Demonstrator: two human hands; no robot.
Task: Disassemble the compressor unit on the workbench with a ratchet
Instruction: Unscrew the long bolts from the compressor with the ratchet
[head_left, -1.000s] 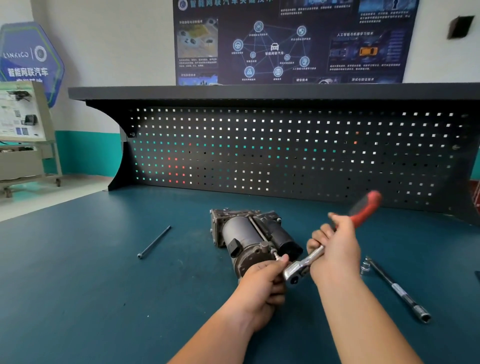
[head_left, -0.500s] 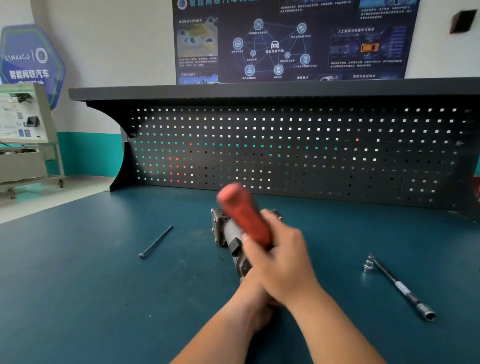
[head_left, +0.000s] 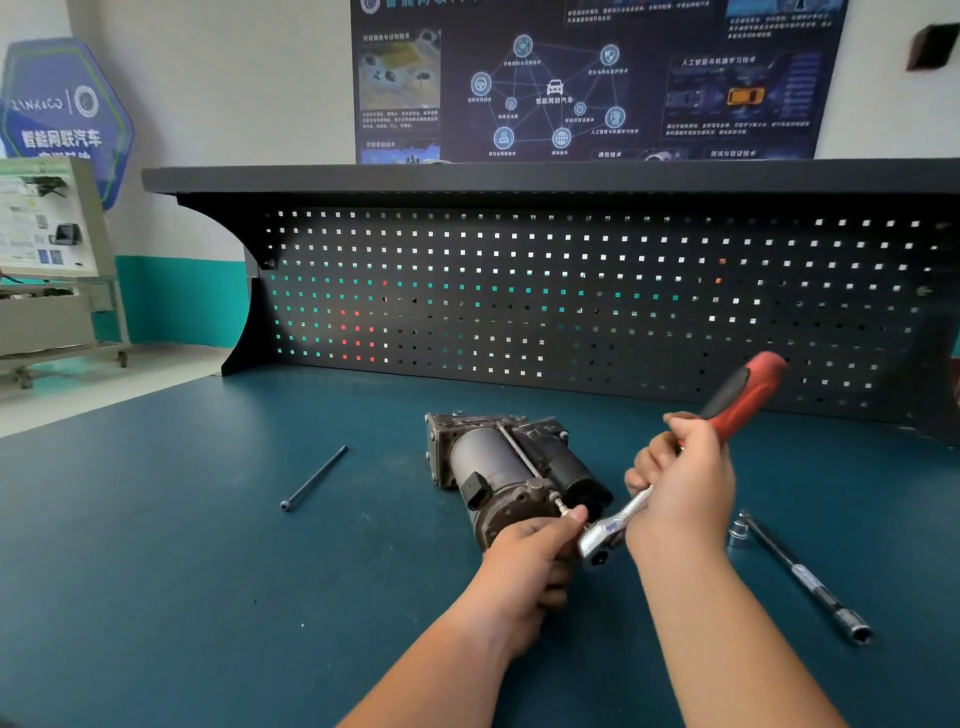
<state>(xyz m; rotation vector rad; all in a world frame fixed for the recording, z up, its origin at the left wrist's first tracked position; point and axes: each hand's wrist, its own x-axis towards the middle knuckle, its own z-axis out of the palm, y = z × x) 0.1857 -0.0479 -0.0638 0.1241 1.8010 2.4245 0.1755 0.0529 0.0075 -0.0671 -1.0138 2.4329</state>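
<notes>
The dark metal compressor unit (head_left: 498, 467) lies on its side in the middle of the blue workbench (head_left: 182, 571), its round end towards me. A long bolt (head_left: 558, 501) sticks out of that end. My right hand (head_left: 680, 488) grips the ratchet (head_left: 743, 397) by its red and black handle, which points up and to the right. The chrome ratchet head (head_left: 602, 538) sits at the bolt's tip. My left hand (head_left: 535, 566) pinches the socket and bolt end just left of the head.
A loose long bolt (head_left: 313, 478) lies on the bench left of the compressor. An extension bar (head_left: 802, 577) with a small socket (head_left: 736, 531) beside it lies to the right. A black pegboard back panel (head_left: 571, 296) with a shelf on top closes off the far edge.
The ratchet handle swung left over the compressor half a second ago, then back up to the right, where it stood one second ago. My left hand stayed at the bolt end.
</notes>
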